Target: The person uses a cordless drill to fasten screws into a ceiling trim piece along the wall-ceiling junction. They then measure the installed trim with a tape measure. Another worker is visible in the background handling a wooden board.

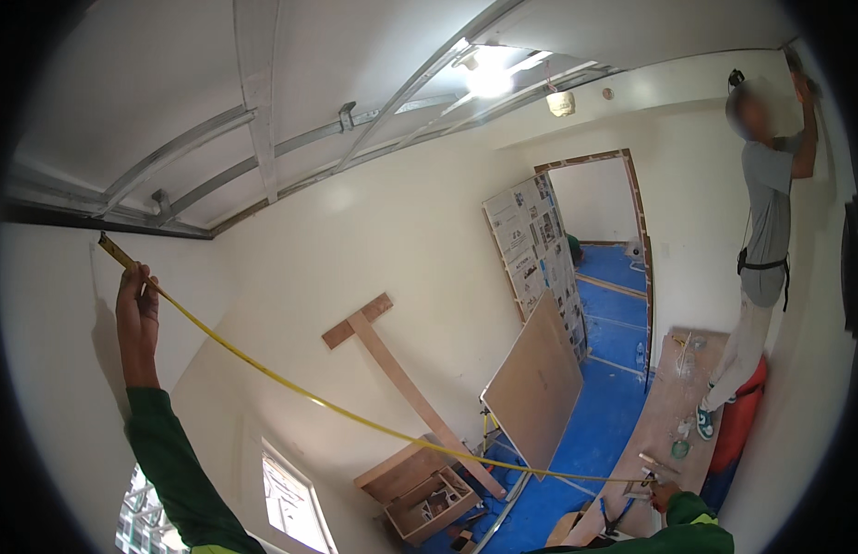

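Note:
A yellow measuring tape (309,398) sags in a long curve across the view. Up at the left, my left hand (138,300) pinches it close to its end, and the tip reaches the dark edge trim (124,226) where wall meets ceiling. Down at the lower right, my right hand (666,497) is closed at the tape's other end, above a long wooden board platform (637,452). The tape's case is small there and partly hidden by the fingers. Green sleeves cover both my forearms.
A co-worker (769,194) stands on the platform at the right, arms raised to the wall. A T-shaped wooden prop (392,365) leans at the wall. A panel (540,388), a wooden toolbox (429,508), a newspaper-covered door (531,245) and metal ceiling framing (263,138) surround the blue-covered floor (609,397).

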A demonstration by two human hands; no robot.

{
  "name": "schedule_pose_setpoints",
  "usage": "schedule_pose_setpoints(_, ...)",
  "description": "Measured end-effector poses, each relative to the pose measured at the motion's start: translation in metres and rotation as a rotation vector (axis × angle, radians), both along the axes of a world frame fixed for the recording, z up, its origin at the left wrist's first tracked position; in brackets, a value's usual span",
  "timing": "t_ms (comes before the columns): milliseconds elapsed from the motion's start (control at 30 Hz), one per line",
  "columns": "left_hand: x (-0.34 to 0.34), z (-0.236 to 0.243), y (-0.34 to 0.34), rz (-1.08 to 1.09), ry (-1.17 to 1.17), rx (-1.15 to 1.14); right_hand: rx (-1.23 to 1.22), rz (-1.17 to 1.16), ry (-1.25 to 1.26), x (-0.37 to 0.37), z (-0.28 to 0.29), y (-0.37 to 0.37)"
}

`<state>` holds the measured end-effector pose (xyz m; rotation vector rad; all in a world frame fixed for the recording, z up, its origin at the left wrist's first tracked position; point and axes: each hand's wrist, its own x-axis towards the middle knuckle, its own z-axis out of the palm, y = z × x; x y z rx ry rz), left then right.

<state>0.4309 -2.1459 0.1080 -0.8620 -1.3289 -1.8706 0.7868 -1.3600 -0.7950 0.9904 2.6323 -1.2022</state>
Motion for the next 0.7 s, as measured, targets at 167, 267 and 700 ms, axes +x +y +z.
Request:
schedule_pose_setpoints(167, 0.029, -0.02, 0.053, 0.371, 0.309, -0.427, 0.212, 0.144, 0.245, -0.068, -0.009, 0.0)
schedule_pose_setpoints(267, 0.053, -0.014, 0.089, 0.574, 0.58, -0.572, -0.455, -0.493, 0.402, -0.141, 0.038, 0.044)
schedule_pose_setpoints(700, 0.081, 0.058, 0.142, -0.103, 0.365, -0.022, -0.446, -0.281, 1.096, -0.373, 0.432, 0.197)
